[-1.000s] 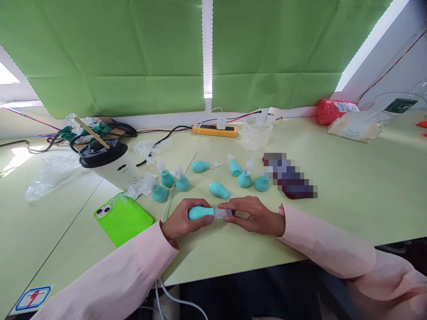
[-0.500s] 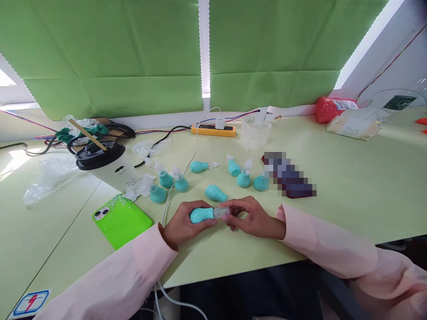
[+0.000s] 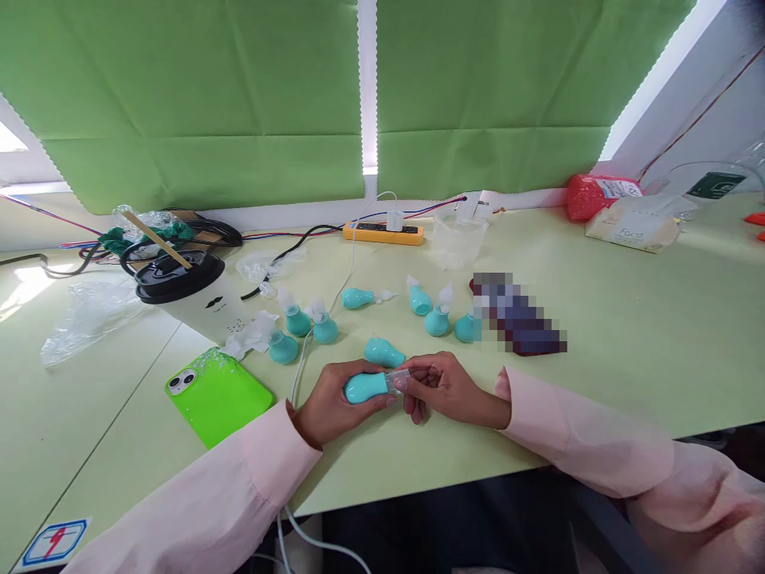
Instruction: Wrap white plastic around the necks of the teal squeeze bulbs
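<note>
My left hand is closed round a turquoise bulb, which lies sideways with its neck to the right. At that neck is a clear plastic piece, pinched between the thumb and fingers of my right hand. Just behind my hands another turquoise bulb lies on its side. Several more bulbs stand or lie farther back, some with whitish tips, such as one on the left and one on the right.
To the left are a green phone and a lidded cup. A pixelated dark object lies right of the bulbs. Behind stand a translucent cup and an orange power strip. A white cable crosses the table.
The held bulb has shifted slightly right. My right fingers have changed position around the clear piece, and the bulb lying behind my hands has moved slightly left and back.
</note>
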`<act>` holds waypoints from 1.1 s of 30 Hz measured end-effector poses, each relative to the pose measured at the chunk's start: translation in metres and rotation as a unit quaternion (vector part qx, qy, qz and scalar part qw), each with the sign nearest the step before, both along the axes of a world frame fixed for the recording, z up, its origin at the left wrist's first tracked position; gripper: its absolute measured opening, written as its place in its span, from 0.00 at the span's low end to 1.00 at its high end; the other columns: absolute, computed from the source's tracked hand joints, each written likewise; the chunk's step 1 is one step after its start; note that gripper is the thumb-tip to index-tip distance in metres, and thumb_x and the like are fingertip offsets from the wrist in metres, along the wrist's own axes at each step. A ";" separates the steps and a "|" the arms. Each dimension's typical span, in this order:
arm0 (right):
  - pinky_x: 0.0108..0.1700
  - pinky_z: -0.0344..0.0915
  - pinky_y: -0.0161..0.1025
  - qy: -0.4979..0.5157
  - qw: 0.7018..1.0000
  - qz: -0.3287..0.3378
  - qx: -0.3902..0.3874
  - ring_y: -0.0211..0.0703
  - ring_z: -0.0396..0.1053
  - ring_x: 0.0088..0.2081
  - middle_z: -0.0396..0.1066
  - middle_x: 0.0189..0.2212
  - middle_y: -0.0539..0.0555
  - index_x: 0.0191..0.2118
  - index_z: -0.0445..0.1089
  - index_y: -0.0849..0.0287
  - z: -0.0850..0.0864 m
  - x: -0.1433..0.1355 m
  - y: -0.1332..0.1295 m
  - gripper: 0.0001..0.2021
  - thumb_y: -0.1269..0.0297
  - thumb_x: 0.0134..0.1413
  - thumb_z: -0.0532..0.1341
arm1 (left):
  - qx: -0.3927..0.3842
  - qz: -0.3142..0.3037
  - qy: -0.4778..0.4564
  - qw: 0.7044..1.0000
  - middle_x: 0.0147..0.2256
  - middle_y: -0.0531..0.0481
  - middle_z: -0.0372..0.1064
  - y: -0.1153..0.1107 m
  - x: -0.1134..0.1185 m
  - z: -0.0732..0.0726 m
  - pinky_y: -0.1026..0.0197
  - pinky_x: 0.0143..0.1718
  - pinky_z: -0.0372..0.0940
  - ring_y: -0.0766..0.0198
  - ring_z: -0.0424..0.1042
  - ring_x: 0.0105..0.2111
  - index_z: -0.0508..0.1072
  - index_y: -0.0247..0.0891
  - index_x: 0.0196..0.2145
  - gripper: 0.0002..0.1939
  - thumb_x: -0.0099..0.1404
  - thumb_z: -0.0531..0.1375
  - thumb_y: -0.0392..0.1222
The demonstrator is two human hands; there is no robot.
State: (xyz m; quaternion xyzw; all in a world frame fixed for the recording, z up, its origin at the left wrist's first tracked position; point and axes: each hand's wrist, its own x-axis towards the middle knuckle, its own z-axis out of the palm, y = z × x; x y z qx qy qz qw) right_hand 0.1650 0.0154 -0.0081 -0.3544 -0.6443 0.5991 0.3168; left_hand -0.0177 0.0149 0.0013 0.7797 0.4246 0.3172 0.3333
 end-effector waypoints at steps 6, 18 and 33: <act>0.22 0.65 0.32 0.012 0.990 -0.083 0.111 0.33 0.65 0.20 0.67 0.21 0.50 0.34 0.65 0.62 -0.002 -0.008 -0.012 0.13 0.59 0.42 0.60 | 0.126 -0.028 0.000 0.992 0.30 0.49 0.68 -0.009 -0.001 0.005 0.63 0.29 0.63 0.65 0.68 0.28 0.63 0.36 0.36 0.15 0.50 0.58 0.40; 0.21 0.60 0.30 -0.008 0.856 -0.114 0.504 0.32 0.61 0.23 0.60 0.23 0.49 0.34 0.63 0.57 0.008 -0.002 -0.025 0.13 0.69 0.38 0.62 | 0.244 -0.181 -0.044 0.952 0.34 0.44 0.57 -0.015 0.002 -0.001 0.58 0.29 0.62 0.61 0.61 0.33 0.54 0.36 0.38 0.18 0.47 0.51 0.32; 0.29 0.63 0.36 0.030 0.888 0.013 0.458 0.38 0.63 0.26 0.62 0.25 0.52 0.36 0.54 0.57 -0.009 0.001 -0.022 0.07 0.65 0.47 0.50 | 0.254 -0.006 0.200 0.946 0.48 0.41 0.55 -0.004 -0.001 0.001 0.50 0.43 0.58 0.54 0.56 0.46 0.60 0.37 0.45 0.17 0.56 0.50 0.33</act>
